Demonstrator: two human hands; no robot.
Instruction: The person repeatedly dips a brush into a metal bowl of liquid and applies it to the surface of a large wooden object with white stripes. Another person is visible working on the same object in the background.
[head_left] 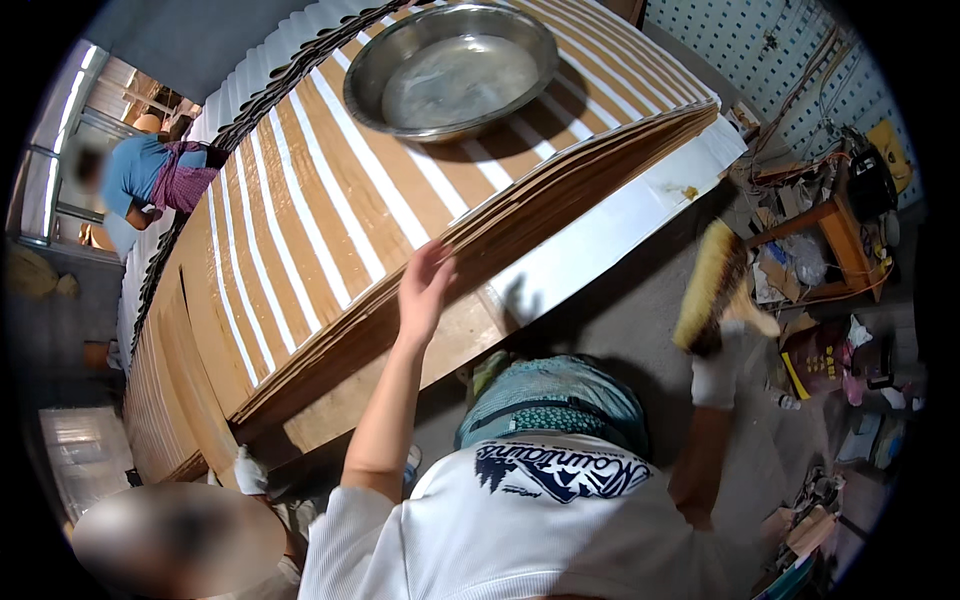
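My left hand (428,285) is bare and holds nothing. Its fingers are extended at the near edge of a stack of thin brown sheets (590,200); whether they touch it I cannot tell. In a white glove, my right hand (715,375) grips a wide brush (712,285) by its wooden handle, out to the right of the stack and over the floor. The bristles are long and pale yellow, darker at the lower end. White stripes run across the glossy top sheet (290,190). A round metal basin (365,100) with cloudy whitish liquid stands on it.
A person in a blue shirt (150,170) is beyond the stack at far left. Another person's gloved hand (250,470) is by the stack's lower left end. A wooden stool (840,250), cables and scattered clutter lie at right. A pale board (600,245) juts out under the stack.
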